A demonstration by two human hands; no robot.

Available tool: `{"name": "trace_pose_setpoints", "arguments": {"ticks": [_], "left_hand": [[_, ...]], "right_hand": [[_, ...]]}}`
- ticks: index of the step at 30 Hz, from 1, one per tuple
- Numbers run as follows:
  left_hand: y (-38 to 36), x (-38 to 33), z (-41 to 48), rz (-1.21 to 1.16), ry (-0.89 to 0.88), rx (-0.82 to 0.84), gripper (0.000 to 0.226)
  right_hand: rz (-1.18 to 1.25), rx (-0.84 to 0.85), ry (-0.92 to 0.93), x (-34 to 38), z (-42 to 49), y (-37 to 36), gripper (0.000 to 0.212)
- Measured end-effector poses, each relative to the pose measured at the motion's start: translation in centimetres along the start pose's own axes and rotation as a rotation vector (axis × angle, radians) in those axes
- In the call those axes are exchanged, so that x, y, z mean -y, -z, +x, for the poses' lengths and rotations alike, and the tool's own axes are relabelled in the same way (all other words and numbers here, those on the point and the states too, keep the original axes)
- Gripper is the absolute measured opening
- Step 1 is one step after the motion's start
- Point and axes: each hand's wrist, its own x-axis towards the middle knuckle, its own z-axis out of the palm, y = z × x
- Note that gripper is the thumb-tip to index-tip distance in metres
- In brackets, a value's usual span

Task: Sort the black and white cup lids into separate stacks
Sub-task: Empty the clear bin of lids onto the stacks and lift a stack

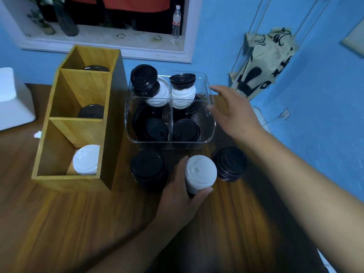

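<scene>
My left hand [183, 194] is wrapped around a stack of lids with white ones on top [200, 174], standing on the table in front of the clear bin. A black lid stack [147, 168] stands to its left and another black stack [230, 164] to its right. The clear divided bin [208, 133] holds mixed lids: white stacks topped by black lids [182, 89] at the back, loose black lids [185, 130] in front. My right hand [234, 113] hovers open at the bin's right rim, fingers spread, holding nothing.
A wooden three-compartment box [78, 123] stands at the left, with a white lid [86, 159] in the near section and black lids [91, 111] in the two farther ones. A white object [11, 99] sits at the far left. The blue wall and a water bottle [176, 22] lie behind.
</scene>
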Motion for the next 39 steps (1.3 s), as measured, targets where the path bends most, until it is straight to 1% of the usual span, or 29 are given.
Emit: {"name": "trace_pose_setpoints", "arguments": {"ticks": [4, 6, 8, 10, 12, 14, 15, 17, 19, 21, 24, 27, 31, 34, 35, 37, 38, 39], "left_hand": [[0.1, -0.3, 0.0, 0.001, -0.024, -0.003, 0.089], [0.2, -0.3, 0.0, 0.004, -0.031, -0.005, 0.088], [0.2, -0.3, 0.0, 0.003, -0.043, -0.002, 0.088], [0.2, -0.3, -0.1, -0.002, -0.048, -0.001, 0.087], [0.2, -0.3, -0.1, -0.007, -0.049, -0.008, 0.087], [0.2, -0.4, -0.1, -0.014, -0.05, -0.019, 0.086], [0.3, -0.5, -0.1, -0.022, -0.05, -0.025, 0.086], [0.3, -0.6, -0.1, -0.037, -0.045, -0.03, 0.086], [0.4, -0.9, 0.0, -0.046, -0.033, -0.021, 0.086], [0.4, -0.9, 0.0, -0.036, -0.027, -0.001, 0.089], [0.4, -1.2, 0.1, -0.011, -0.023, 0.011, 0.092], [0.3, -1.2, 0.1, 0.014, -0.025, 0.01, 0.089], [0.2, -1.1, 0.1, 0.04, -0.023, 0.004, 0.093], [0.1, -1.2, 0.0, 0.044, -0.01, 0.004, 0.097], [0.2, -1.3, -0.1, 0.042, -0.001, 0.004, 0.098], [0.2, -1.4, -0.1, 0.031, 0.019, 0.008, 0.1], [0.2, -1.4, -0.2, 0.028, 0.027, 0.012, 0.101], [0.2, -1.5, -0.2, 0.029, 0.031, 0.013, 0.102]], "right_hand": [[-0.034, 0.035, 0.101, 1.4, 6.9, -2.7, 0.04], [-0.125, 0.089, 0.106, 1.6, 9.0, -4.0, 0.039], [-0.26, 0.139, 0.087, 1.6, 10.3, -4.9, 0.033], [-0.267, 0.102, 0.08, 1.5, 10.6, -5.0, 0.026], [-0.081, -0.013, 0.056, 1.4, 9.6, -4.1, 0.018], [0.189, -0.148, -0.04, 1.5, 7.1, -2.3, 0.006], [0.338, -0.194, -0.118, 1.6, 5.2, -1.4, 0.006], [0.644, -0.204, -0.295, 1.8, 0.2, 0.4, 0.01], [0.843, -0.159, -0.43, 1.4, -5.8, 1.5, 0.017], [0.95, -0.126, -0.574, 0.6, -11.5, 2.0, 0.023], [1.079, -0.085, -0.826, -0.2, -18.0, 1.8, 0.025], [1.123, -0.069, -0.966, -1.1, -22.0, 1.1, 0.026], [1.028, 0.011, -1.047, -1.9, -24.1, -0.4, 0.023], [0.874, 0.029, -1.033, -1.7, -24.4, -0.9, 0.02], [0.753, 0.024, -0.991, -1.6, -24.6, -0.9, 0.019], [0.361, 0.01, -0.849, -1.5, -25.0, -0.8, 0.02], [0.192, 0.0, -0.777, -1.3, -25.2, -0.9, 0.028], [0.083, 0.002, -0.728, -1.0, -25.3, -1.0, 0.04]]}}
